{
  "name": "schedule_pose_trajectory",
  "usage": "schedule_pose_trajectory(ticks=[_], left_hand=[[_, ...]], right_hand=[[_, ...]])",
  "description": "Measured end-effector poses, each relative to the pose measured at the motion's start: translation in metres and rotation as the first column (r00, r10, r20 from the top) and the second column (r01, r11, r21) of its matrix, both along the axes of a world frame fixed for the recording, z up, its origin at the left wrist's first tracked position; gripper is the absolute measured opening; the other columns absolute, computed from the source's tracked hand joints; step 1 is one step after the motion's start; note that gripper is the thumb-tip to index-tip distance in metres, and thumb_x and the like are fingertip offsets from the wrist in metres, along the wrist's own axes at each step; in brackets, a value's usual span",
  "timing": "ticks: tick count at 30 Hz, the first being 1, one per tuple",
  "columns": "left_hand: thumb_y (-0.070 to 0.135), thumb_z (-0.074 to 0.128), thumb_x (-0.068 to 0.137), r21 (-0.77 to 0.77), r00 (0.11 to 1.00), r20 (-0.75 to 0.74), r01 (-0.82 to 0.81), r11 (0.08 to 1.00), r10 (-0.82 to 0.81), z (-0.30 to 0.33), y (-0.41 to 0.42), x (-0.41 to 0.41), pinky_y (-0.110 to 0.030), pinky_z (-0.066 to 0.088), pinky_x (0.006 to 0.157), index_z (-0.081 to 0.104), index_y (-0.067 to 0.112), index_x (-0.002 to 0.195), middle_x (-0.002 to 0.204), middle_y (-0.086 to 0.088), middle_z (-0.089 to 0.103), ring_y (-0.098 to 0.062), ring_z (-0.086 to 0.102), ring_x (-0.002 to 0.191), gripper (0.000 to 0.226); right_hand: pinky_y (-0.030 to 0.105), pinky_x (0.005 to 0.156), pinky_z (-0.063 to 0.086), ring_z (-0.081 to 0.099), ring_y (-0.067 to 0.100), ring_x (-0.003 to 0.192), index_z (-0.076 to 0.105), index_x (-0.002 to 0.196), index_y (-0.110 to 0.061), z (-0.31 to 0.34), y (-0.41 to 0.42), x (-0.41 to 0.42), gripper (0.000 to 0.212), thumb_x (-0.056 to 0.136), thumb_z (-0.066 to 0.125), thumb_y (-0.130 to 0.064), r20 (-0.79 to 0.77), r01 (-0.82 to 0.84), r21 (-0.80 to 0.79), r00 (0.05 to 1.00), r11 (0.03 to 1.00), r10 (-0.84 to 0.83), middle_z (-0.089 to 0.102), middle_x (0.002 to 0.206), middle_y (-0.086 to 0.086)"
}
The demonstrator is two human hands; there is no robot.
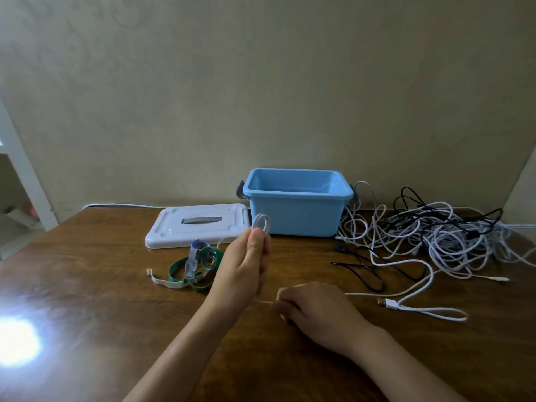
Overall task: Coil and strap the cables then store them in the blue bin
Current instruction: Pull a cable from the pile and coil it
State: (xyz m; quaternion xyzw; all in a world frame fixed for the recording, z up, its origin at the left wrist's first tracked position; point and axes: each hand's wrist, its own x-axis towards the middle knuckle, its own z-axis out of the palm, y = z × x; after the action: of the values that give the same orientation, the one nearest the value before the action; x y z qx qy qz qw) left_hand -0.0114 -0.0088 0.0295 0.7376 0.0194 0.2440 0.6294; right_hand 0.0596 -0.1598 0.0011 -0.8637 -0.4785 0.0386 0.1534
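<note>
My left hand (pixel 246 262) is raised over the table and pinches a small coil of thin white cable (pixel 261 222) between thumb and fingers. The same cable runs down to my right hand (pixel 313 307), which pinches it low over the table. The open blue bin (pixel 295 211) stands at the back, just behind the coil. A heap of tangled white and black cables (pixel 441 233) lies to the bin's right. Green, white and purple straps (pixel 194 268) lie left of my left hand.
The bin's white lid (pixel 197 229) lies flat to the left of the bin. A white cable with a USB plug (pixel 390 303) and a black cable loop (pixel 365 271) lie right of my right hand. The wall stands close behind the wooden table (pixel 101 285).
</note>
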Motion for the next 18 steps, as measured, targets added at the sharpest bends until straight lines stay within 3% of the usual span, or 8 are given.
schedule_pose_trajectory(ticks=[2,5,9,13,18], left_hand=[[0.038,0.034,0.107,0.19,0.997,-0.071,0.002,0.982,0.012,-0.004,0.004,0.002,-0.025,0.034,0.046,0.052,0.012,0.083,0.061,0.007,0.046,-0.007,0.04,0.05,0.039],[0.041,0.032,0.107,0.465,0.99,-0.096,-0.052,0.884,0.108,-0.011,0.013,0.004,-0.027,0.039,0.055,0.053,0.018,0.082,0.064,0.005,0.053,-0.006,0.047,0.055,0.038],[0.043,0.031,0.106,0.551,0.985,-0.083,-0.083,0.83,0.154,-0.015,0.022,0.003,-0.031,0.041,0.054,0.052,0.023,0.083,0.067,-0.001,0.059,-0.014,0.053,0.057,0.037],[0.044,0.031,0.105,0.608,0.983,-0.134,-0.021,0.793,0.129,-0.021,0.017,0.008,-0.03,0.044,0.059,0.053,0.028,0.08,0.069,0.002,0.06,-0.01,0.054,0.06,0.037],[0.047,0.027,0.106,0.68,0.972,-0.209,0.063,0.731,0.11,-0.028,0.01,0.011,-0.032,0.052,0.071,0.061,0.032,0.082,0.076,0.007,0.066,-0.004,0.061,0.07,0.044]], right_hand=[[0.031,0.074,0.04,0.059,0.006,0.084,0.055,0.087,-0.034,0.005,-0.002,0.003,0.026,0.104,0.043,-0.049,0.065,0.023,-0.03,0.998,0.999,-0.021,0.065,0.089,-0.011],[0.029,0.08,0.037,0.054,0.008,0.091,0.054,0.09,-0.036,0.015,-0.011,0.012,0.021,0.101,0.048,-0.052,0.148,0.104,-0.047,0.984,0.994,-0.096,0.058,0.093,-0.013],[0.023,0.075,0.037,0.055,0.002,0.088,0.059,0.086,-0.036,0.019,-0.031,0.032,0.024,0.102,0.047,-0.049,0.124,0.216,-0.052,0.97,0.975,-0.208,0.06,0.091,-0.015],[0.019,0.053,0.031,0.047,0.001,0.051,0.065,0.083,-0.033,0.014,-0.043,0.044,0.04,0.102,0.037,-0.055,-0.062,0.364,0.226,0.931,0.904,-0.359,0.054,0.06,-0.008],[0.021,0.052,0.031,0.044,0.002,0.044,0.065,0.08,-0.027,0.009,-0.034,0.039,0.049,0.103,0.033,-0.056,-0.226,0.456,0.363,0.889,0.813,-0.398,0.045,0.048,-0.011]])
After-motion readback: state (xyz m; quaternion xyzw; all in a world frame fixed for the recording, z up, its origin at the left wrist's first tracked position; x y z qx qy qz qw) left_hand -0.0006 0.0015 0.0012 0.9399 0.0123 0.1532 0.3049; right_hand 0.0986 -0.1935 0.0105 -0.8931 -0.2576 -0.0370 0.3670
